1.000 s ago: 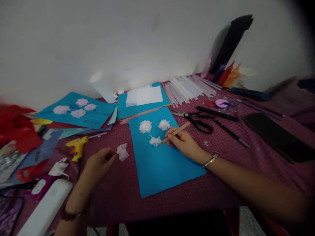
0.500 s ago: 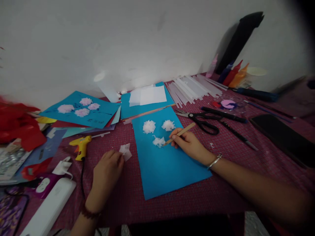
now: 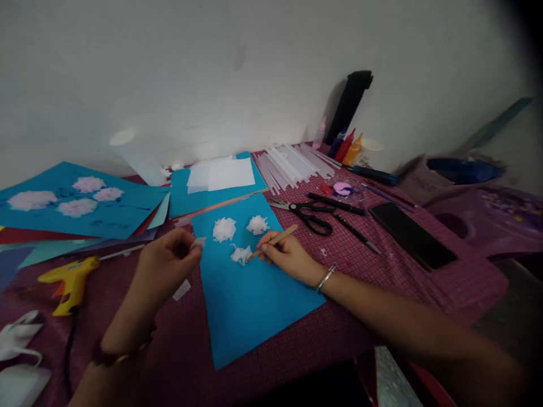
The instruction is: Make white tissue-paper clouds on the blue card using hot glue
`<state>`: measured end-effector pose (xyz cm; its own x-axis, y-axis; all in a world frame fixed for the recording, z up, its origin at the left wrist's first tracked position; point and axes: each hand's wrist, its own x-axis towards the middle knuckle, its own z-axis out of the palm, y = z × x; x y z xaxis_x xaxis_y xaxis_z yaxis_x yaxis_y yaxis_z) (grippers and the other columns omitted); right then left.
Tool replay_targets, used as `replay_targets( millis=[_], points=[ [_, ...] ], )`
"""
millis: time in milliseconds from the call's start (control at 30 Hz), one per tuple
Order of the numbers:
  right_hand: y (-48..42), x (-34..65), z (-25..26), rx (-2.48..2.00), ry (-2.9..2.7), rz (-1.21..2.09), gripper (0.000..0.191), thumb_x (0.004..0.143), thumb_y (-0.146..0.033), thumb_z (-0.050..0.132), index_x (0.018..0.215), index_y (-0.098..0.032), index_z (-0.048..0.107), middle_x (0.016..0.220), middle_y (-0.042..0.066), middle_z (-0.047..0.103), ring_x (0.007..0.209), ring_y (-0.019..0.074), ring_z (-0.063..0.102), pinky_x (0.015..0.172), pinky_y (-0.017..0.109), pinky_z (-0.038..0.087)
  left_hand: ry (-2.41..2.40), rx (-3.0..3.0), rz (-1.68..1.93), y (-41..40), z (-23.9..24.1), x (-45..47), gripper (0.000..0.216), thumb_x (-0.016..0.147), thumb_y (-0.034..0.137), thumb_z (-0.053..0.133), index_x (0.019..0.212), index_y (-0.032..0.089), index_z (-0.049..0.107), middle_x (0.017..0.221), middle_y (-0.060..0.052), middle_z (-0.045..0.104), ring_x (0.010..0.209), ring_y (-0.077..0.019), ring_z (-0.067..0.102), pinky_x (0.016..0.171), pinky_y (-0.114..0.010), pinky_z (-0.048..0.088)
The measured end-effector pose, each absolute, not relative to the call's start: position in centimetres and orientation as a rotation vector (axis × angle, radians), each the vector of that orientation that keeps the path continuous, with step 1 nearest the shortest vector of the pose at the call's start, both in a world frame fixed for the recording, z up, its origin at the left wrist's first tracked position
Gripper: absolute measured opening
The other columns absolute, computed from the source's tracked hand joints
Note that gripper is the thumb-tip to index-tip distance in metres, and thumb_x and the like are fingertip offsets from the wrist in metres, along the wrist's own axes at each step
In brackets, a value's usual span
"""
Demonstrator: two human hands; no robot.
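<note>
My right hand [image 3: 286, 254] is closed round a thin wooden stick [image 3: 282, 236], its lower tip at a small white tissue-paper tuft [image 3: 241, 254]. That tuft sits on a blue sheet [image 3: 254, 316], below two fuller white paper puffs [image 3: 224, 229] [image 3: 257, 224]. My left hand [image 3: 167, 265] pinches a small piece of white tissue paper [image 3: 198, 242] between thumb and fingers, just left of the sheet's edge. Another scrap of tissue [image 3: 182, 290] lies on the cloth beneath that hand.
A yellow glue gun [image 3: 70, 282] lies at left, near a blue sheet with pinkish puffs [image 3: 127, 220]. Behind are white paper sheets [image 3: 231, 174] and translucent glue sticks [image 3: 292, 164]. Black-handled scissors [image 3: 311, 215], pens, a phone [image 3: 411, 234] and paint bottles [image 3: 353, 149] are at right.
My left hand has lifted from the cloth with a piece of tissue paper and moved towards the blue sheet. The view has swung right; the stick stays at the small tuft.
</note>
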<state>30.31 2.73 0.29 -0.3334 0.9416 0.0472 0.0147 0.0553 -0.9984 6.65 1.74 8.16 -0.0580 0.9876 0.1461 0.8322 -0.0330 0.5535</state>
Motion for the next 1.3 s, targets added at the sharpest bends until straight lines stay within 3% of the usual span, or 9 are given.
replay_targets(
  millis=[233,500,800,1033,1300],
  points=[
    [2.9,30.0,0.3,-1.021,-1.551,1.378,0.008,0.086,-0.018,0.050,0.080,-0.017,0.056,0.068,-0.001,0.060,0.056,0.0101,0.053,0.050,0.021,0.039,1.679,1.771,0.727,3.1,3.9,6.8,0.015,0.071,0.034,0.056,0.075,0.019,0.056,0.063,0.004,0.053,0.058,-0.0120,0.050,0.052,-0.023,0.039],
    [2.8,30.1,0.4,-1.039,-1.461,1.411,0.006,0.086,-0.018,0.051,0.082,-0.017,0.055,0.065,-0.002,0.060,0.052,0.0101,0.052,0.048,0.021,0.039,1.603,1.756,0.622,2.9,3.1,6.6,0.016,0.074,0.036,0.054,0.073,0.021,0.062,0.069,0.000,0.063,0.066,-0.0169,0.059,0.059,-0.026,0.044],
    [2.4,29.9,0.8,-0.907,-1.673,1.155,0.012,0.088,-0.019,0.049,0.079,-0.017,0.058,0.075,0.001,0.062,0.069,0.0120,0.060,0.061,0.024,0.047,1.550,1.945,0.616,2.8,2.6,6.7,0.023,0.080,0.038,0.048,0.071,0.022,0.062,0.086,-0.002,0.062,0.082,-0.0198,0.059,0.075,-0.032,0.045],
    [2.1,30.3,1.2,-0.928,-1.915,0.867,0.014,0.088,-0.014,0.048,0.087,-0.017,0.061,0.081,0.002,0.065,0.071,0.0129,0.060,0.067,0.026,0.048,1.559,1.934,0.576,2.9,1.9,6.7,0.022,0.079,0.038,0.046,0.071,0.022,0.059,0.076,0.000,0.059,0.073,-0.0186,0.057,0.068,-0.032,0.044],
    [2.3,30.0,1.0,-0.919,-1.944,0.887,0.015,0.088,-0.014,0.048,0.085,-0.017,0.063,0.083,0.002,0.066,0.074,0.0133,0.062,0.069,0.025,0.048,1.550,1.946,0.559,2.8,1.6,6.5,0.022,0.081,0.037,0.046,0.073,0.021,0.060,0.077,0.000,0.059,0.074,-0.0177,0.057,0.068,-0.031,0.043]
  ],
)
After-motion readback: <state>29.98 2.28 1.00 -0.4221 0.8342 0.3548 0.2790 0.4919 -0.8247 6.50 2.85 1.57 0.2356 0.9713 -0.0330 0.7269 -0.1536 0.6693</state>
